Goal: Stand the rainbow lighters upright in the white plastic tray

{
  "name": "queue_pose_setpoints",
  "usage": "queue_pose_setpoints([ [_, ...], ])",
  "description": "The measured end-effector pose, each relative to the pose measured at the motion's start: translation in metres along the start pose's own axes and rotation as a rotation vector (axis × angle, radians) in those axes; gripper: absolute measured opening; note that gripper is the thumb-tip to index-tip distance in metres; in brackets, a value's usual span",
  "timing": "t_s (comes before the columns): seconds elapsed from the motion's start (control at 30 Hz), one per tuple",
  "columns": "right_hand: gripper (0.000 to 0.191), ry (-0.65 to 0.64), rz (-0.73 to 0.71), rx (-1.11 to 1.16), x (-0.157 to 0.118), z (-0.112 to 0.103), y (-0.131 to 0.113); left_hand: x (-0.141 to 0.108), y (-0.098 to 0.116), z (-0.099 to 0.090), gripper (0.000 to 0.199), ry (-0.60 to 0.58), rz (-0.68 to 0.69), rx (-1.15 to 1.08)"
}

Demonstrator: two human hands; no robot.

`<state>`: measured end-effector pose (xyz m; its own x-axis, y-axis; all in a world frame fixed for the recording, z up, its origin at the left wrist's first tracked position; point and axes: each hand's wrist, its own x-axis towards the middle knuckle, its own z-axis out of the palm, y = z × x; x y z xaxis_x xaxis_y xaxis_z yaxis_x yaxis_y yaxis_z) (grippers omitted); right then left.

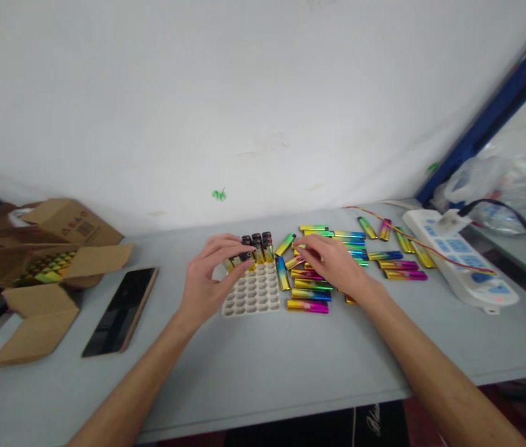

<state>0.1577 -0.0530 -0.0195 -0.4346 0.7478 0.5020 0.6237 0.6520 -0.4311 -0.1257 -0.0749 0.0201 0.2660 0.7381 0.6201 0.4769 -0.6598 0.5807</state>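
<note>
A white tray (252, 295) with rows of holes lies on the table; several upright lighters (267, 247) with black tops fill its far rows. My left hand (213, 273) is over the tray's far left, thumb and fingers closed on the black top of a lighter (243, 256). To the right, my right hand (330, 259) is over a spread of loose, shiny, multicoloured lighters (308, 306). Its thumb and index finger pinch at a lighter (296, 261), which the fingers partly cover. A blue and yellow lighter (282, 273) lies between the tray and that hand.
At the left, an open cardboard box (97, 259) holds rows of yellow items. Beside it lies a dark phone (120, 312). A white power strip (461, 257) with a plug and cables stands at the right, near plastic bags (490, 186) and a blue post (481, 118). A wall is behind.
</note>
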Motion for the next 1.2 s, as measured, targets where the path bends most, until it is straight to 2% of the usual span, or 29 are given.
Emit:
queue_pose_setpoints([
  [0.27, 0.017, 0.001, -0.007, 0.018, 0.001, -0.004, -0.004, 0.003, -0.018, 0.011, 0.015, -0.127, 0.197, 0.248],
  [0.4, 0.016, 0.001, -0.004, 0.015, 0.002, -0.006, -0.005, 0.008, -0.025, 0.008, 0.013, -0.162, 0.210, 0.351],
  [0.6, 0.019, -0.007, 0.003, 0.034, 0.002, -0.006, -0.005, 0.010, -0.032, 0.004, 0.016, -0.243, 0.191, 0.389],
  [0.73, 0.018, 0.000, 0.003, 0.005, 0.001, -0.008, -0.003, 0.005, -0.035, 0.009, 0.023, -0.215, 0.204, 0.400],
  [0.9, 0.017, 0.095, 0.046, -0.013, 0.001, -0.015, 0.006, 0.001, -0.036, 0.009, 0.054, -0.123, 0.246, 0.438],
  [1.0, 0.016, 0.166, 0.078, -0.030, 0.000, -0.021, 0.012, -0.001, -0.039, 0.003, 0.064, -0.106, 0.209, 0.434],
  [1.2, 0.019, 0.224, 0.148, -0.105, -0.001, -0.029, 0.019, -0.008, -0.056, -0.003, 0.077, -0.166, 0.023, 0.340],
])
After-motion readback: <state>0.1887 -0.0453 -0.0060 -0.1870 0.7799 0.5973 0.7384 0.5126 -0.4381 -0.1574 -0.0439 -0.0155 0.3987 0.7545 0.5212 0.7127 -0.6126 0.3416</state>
